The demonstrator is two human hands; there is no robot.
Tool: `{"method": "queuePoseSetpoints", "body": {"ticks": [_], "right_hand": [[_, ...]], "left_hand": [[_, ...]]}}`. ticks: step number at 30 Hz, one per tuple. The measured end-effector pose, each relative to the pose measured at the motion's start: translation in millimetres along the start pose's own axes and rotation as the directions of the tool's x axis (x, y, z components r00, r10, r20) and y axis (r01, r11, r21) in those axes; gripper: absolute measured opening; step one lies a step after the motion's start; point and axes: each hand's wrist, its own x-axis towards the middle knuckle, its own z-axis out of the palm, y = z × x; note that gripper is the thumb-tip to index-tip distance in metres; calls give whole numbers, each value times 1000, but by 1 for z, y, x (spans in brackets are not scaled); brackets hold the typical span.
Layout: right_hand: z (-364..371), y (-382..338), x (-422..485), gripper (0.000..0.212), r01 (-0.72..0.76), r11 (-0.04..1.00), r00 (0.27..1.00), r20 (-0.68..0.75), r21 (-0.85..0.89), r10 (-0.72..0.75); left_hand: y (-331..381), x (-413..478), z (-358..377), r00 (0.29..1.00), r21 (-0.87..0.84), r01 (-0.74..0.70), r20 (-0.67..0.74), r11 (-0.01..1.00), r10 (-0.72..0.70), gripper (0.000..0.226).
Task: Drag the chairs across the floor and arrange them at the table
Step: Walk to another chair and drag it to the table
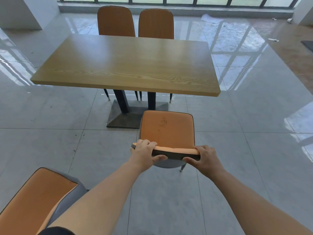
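An orange chair (166, 128) with a grey back shell stands on the floor just short of the wooden table's (128, 65) near edge, its seat facing the table. My left hand (144, 154) grips the left end of its backrest top, and my right hand (204, 158) grips the right end. Two more orange chairs, one on the left (116, 22) and one on the right (156, 24), stand side by side at the table's far side. Another orange chair (36, 202) sits at the lower left, close to my left arm.
The table rests on two dark posts with a dark base plate (125, 118). Glossy grey floor tiles (237, 150) spread all around. A white pillar (20, 12) stands far left, windows (169, 0) line the back wall, and bits of debris (273, 39) lie far right.
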Motion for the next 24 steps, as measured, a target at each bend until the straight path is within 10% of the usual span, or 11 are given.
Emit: {"method": "queuePoseSetpoints", "body": {"ticks": [24], "right_hand": [[2,-37,52,72,90,993,996,21,-79,-89]], "left_hand": [[-37,22,-23,997,-13,1,-79,1000,-2,87]]}}
